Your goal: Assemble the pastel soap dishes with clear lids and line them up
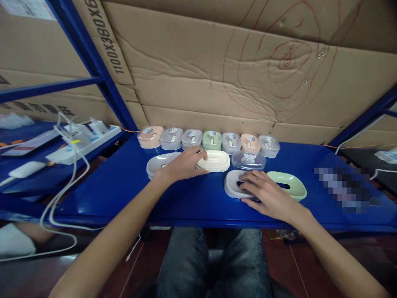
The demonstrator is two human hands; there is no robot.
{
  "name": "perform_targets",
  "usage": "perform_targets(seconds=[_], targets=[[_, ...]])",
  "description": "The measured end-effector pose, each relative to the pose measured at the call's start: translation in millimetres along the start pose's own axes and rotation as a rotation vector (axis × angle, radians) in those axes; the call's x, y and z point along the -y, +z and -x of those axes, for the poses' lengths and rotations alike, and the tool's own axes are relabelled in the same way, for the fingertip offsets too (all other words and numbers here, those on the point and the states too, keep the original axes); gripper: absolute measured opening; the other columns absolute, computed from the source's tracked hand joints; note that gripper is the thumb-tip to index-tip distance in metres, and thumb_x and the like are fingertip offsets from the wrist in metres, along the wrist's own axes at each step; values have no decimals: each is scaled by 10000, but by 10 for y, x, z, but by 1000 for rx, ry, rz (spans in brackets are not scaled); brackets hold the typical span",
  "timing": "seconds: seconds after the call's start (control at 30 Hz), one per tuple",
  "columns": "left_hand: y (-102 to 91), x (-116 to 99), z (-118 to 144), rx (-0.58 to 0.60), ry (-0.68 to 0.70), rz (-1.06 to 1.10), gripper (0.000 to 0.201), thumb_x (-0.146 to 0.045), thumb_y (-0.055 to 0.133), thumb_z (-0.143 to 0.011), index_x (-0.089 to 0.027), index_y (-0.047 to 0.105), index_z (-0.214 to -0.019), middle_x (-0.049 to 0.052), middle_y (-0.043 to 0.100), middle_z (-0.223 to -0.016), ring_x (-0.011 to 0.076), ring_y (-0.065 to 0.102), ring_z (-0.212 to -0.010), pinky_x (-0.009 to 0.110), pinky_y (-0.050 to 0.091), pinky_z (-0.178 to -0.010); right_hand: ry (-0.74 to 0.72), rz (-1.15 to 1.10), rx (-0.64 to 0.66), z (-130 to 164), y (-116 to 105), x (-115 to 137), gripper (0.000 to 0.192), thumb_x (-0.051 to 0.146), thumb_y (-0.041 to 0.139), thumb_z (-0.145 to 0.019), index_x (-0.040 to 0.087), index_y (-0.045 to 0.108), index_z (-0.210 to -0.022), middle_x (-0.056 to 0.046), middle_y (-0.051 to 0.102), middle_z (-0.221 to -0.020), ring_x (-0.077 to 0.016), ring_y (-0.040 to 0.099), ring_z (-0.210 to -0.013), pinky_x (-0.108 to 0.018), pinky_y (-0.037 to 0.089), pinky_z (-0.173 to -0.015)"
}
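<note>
My left hand [183,164] rests on the left end of a cream soap dish tray [216,161], fingers curled over its rim, with a grey tray [156,164] just to its left. My right hand [266,191] lies flat on a pale lilac tray [231,184], covering its right part. A green tray [290,184] sits against it on the right. A clear lid [248,161] stands just behind my right hand. Along the back runs a row of several closed soap boxes [212,140] in peach, grey and green.
The blue metal shelf [130,182] carries everything; cardboard sheets [198,74] wall off the back. At left a power strip with chargers [81,138] and white cables [63,194] hang over the edge. A blurred patch [344,188] lies at right. My knees show below.
</note>
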State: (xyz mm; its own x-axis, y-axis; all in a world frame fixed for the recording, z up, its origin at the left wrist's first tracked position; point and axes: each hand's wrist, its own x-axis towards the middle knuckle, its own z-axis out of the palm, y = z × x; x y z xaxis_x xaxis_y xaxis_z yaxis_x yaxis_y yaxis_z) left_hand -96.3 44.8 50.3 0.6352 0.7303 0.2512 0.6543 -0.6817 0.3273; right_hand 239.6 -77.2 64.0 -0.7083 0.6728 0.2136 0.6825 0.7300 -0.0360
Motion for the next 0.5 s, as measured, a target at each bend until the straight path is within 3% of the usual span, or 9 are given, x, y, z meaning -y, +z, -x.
perform_targets(seconds=[0.13,0.3,0.5], targets=[[5,24,24,-38,29,85,369,-461,800,-909,-233,657,-1162,113,630,-1300,367,562,-1339,527,458,-1177,8,-15,-36,2,56,20,144,287,639,-1087,204,682,-1197,-178,712,-1308,-387,667,-1274,-617,577,-1070],[-63,-25,40,-109,20,183,361,-457,819,-919,-228,642,-1135,105,579,-1348,338,592,-1314,488,461,-1165,45,-127,-130,34,111,37,95,274,558,-1135,231,612,-1200,-133,732,-1200,-322,719,-1114,-539,594,-997],[-159,-21,59,-335,2,329,354,-433,905,-838,-224,669,-999,113,570,-1406,341,567,-1374,512,455,-1187,56,-198,-388,30,26,122,149,266,658,-1098,251,586,-1228,-119,746,-1232,-315,721,-1142,-513,558,-1017]])
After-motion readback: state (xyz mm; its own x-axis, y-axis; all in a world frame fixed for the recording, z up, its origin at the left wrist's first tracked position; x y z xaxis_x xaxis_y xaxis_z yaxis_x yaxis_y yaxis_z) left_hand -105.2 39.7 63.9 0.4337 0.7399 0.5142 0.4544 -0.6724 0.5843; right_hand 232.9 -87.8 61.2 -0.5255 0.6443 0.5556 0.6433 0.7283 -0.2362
